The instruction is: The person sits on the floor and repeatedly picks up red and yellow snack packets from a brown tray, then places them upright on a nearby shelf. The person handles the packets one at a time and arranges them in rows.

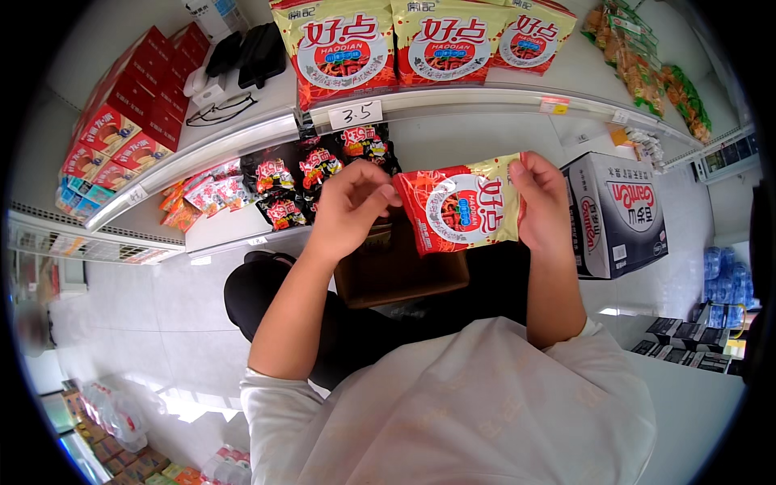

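A red and cream snack packet (464,203) is tilted sideways in front of me, over an open cardboard box (403,279). My right hand (545,203) grips its cream end, with the thumb on the printed face. At the red end, the curled fingers of my left hand (354,209) are at a corner of the packet. Whether they pinch it is not clear. Matching snack packets (345,51) stand upright in a row on the upper shelf (424,100). The box sits low between my legs, its inside dark and partly hidden by the packet.
Black snack bags (276,173) and orange and white snack bags (221,188) fill the lower shelf's left part. A large Ganten carton (618,212) stands at right. Eyeglasses (221,110), a black case (264,54) and red boxes (139,91) lie on the upper shelf.
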Available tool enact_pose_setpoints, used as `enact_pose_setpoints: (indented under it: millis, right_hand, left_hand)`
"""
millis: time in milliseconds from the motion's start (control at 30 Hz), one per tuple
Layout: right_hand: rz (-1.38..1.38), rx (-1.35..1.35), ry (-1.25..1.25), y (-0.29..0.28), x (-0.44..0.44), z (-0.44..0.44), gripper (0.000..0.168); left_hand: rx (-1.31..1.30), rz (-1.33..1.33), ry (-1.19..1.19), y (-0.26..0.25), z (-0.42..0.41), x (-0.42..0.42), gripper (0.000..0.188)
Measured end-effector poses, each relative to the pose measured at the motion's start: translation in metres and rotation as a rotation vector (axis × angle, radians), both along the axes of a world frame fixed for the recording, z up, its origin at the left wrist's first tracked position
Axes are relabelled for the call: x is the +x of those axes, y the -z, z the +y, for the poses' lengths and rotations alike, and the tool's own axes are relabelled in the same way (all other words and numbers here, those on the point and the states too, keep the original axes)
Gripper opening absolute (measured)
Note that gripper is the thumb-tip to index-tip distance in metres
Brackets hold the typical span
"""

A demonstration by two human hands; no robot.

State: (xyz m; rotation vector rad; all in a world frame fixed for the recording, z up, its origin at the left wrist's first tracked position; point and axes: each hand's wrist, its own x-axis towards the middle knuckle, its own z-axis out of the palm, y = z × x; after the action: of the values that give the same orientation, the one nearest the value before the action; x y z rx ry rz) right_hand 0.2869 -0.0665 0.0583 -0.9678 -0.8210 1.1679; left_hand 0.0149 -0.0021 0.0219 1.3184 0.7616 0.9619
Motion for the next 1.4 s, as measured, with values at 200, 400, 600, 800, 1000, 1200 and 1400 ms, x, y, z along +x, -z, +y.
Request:
enact_pose_setpoints:
  millis: [200, 400, 600, 800, 1000, 1200, 1400]
  right_hand:
    - [0.178, -0.036, -0.061, 0.007, -0.004, 0.011, 0.012]
    - [0.035, -0.120, -0.155, 0.003, -0.024, -0.003, 0.027]
    - [0.124, -0.027, -0.032, 0.009, -0.022, -0.008, 0.028]
    - [0.083, 0.002, -0.013, 0.003, -0.011, -0.007, 0.030]
    - [0.076, 0.047, 0.074, 0.001, -0.001, -0.003, 0.029]
    - [-0.353, 0.252, 0.527, -0.058, 0.087, 0.035, 0.032]
    - [-0.933, 0.383, 0.473, -0.106, 0.150, 0.109, 0.027]
  left_hand:
    - [-0.235, -0.002, 0.392, -0.004, -0.013, 0.013, 0.023]
    - [-0.225, -0.035, 0.184, -0.006, -0.013, 0.012, 0.023]
    - [-0.162, 0.019, 0.350, -0.007, -0.019, 0.018, 0.017]
    - [-0.207, 0.135, 0.403, -0.001, -0.018, 0.019, 0.010]
    - [-0.086, 0.118, 0.336, 0.009, -0.019, 0.027, 0.011]
    - [-0.038, 0.123, 0.266, 0.021, -0.018, 0.028, 0.010]
    - [-0.017, 0.171, 0.258, 0.024, -0.016, 0.026, 0.009]
